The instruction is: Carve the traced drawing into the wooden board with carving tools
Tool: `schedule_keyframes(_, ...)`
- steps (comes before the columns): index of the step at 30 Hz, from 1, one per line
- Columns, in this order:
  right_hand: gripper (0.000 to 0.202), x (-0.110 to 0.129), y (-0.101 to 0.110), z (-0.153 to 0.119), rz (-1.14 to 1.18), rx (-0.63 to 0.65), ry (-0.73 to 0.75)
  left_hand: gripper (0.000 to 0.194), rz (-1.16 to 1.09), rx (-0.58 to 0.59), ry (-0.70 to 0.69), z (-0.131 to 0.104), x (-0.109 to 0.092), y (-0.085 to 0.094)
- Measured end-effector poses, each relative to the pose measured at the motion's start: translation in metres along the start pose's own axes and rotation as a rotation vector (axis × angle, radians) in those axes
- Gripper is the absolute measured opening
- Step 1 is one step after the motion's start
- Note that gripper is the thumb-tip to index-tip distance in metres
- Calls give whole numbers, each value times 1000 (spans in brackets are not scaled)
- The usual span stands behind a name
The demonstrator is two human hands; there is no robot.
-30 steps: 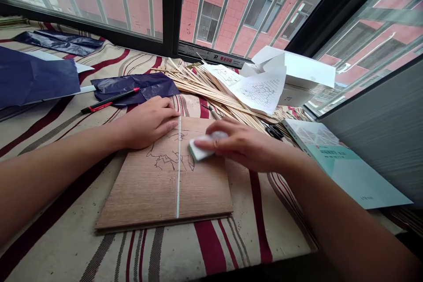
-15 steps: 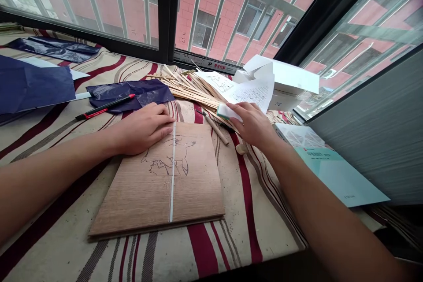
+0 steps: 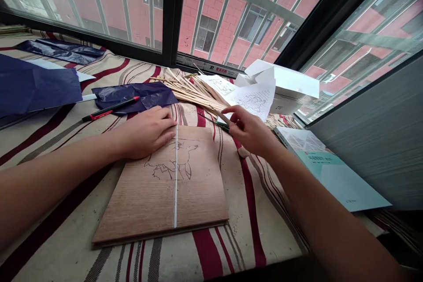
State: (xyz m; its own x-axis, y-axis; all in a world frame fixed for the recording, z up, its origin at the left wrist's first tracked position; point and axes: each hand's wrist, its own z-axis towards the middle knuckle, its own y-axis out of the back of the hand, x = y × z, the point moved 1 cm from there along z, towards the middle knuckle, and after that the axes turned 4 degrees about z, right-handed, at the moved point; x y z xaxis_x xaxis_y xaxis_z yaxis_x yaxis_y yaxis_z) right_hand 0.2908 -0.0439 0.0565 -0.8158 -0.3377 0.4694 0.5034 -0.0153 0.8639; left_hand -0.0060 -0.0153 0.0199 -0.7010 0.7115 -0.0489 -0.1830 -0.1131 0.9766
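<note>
A wooden board (image 3: 142, 205) with a line drawing (image 3: 168, 163) on it lies on the striped cloth. A thin white strip (image 3: 176, 185) runs down the board from top to bottom. My left hand (image 3: 150, 131) rests palm down on the board's upper left, fingers fairly flat, fingertips at the strip's top end. Beyond the board's upper right corner, my right hand (image 3: 246, 128) pinches a thin wooden-handled tool (image 3: 223, 117). A dark slim tool and a green-edged white block lie partly hidden beneath that hand.
Thin wooden sticks (image 3: 194, 92), drawn-on papers (image 3: 253, 99) and a white box (image 3: 284, 81) lie near the window. Dark blue sheets (image 3: 36, 86) and a red-black pen (image 3: 110, 109) are left. A pale green book (image 3: 333, 172) lies right.
My right hand has let go of the green-edged white block and now grips the wooden-handled tool, which lay on the cloth before. My left hand stays on the board.
</note>
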Motion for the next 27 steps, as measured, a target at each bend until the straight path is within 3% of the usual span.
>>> schedule_keyframes(5,28,7,15,-12,519,34,74,55,74,65,38,-2,-5,3)
schedule_keyframes(13,22,-1,26,-12,761,-113,-116,55,106,73,46,-3,-9,5)
schedule_keyframes(15,22,-2,30,-12,783,-50,-127,55,103,81,47,-3,-8,5)
schedule_keyframes(20,24,4,28,-15,598,263,-19,55,108,92,50,-3,-10,6)
schedule_keyframes(27,45,29,9,-30,-28,383,323,53,160,48,47,-4,-8,1)
